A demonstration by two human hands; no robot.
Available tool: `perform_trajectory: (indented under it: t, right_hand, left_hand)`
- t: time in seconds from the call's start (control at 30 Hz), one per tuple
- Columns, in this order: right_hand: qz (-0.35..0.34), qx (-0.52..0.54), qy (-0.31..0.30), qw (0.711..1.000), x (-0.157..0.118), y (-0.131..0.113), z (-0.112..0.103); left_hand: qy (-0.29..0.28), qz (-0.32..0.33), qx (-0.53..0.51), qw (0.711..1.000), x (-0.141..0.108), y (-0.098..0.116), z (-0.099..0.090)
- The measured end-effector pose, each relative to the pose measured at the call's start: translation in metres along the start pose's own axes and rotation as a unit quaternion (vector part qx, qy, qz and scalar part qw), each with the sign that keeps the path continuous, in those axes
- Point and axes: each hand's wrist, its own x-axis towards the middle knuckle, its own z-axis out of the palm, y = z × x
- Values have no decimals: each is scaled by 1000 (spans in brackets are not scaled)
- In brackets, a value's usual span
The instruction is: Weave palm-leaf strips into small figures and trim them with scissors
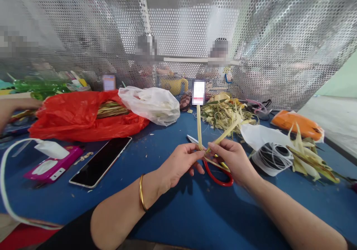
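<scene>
Pale yellow-green strips of dried leaf [199,127] are pinched between my two hands over the blue table. My left hand [185,160] grips them where they meet, one strip standing upright from there. Closed on the same strips from the other side is my right hand [232,159], with a second strip [228,132] slanting up past its thumb. The fingers hide the crossing point. Under both hands lie scissors with red handles [220,181], their blades partly covered. A spool of grey-white thread [272,159] stands right of my right hand.
Red plastic bag [75,112] with dried strips, white bag [152,105], phone [102,162] and purple power adapter [54,164] lie left. Leaf scraps [223,112] are heaped behind my hands. An orange packet [297,125] lies right. Another person's arm [21,106] reaches in left; a perforated metal screen [189,30] stands behind.
</scene>
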Motion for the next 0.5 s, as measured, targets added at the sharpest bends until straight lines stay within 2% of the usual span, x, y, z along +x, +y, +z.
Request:
perform_trajectory:
  t: [0.13, 0.3, 0.4, 0.5]
  right_hand:
    - [23, -22, 3, 999, 0, 3, 1]
    - [-52, -111, 30, 992, 0, 6, 2]
    - [-88, -151, 49, 983, -1, 6, 2]
    - [-97, -146, 32, 984, 0, 8, 3]
  left_hand:
    - [6, -55, -26, 998, 3, -4, -2]
    - [34, -116, -69, 990, 7, -6, -2]
    - [24, -123, -96, 987, 7, -5, -2]
    - [26, -110, -89, 990, 6, -5, -1]
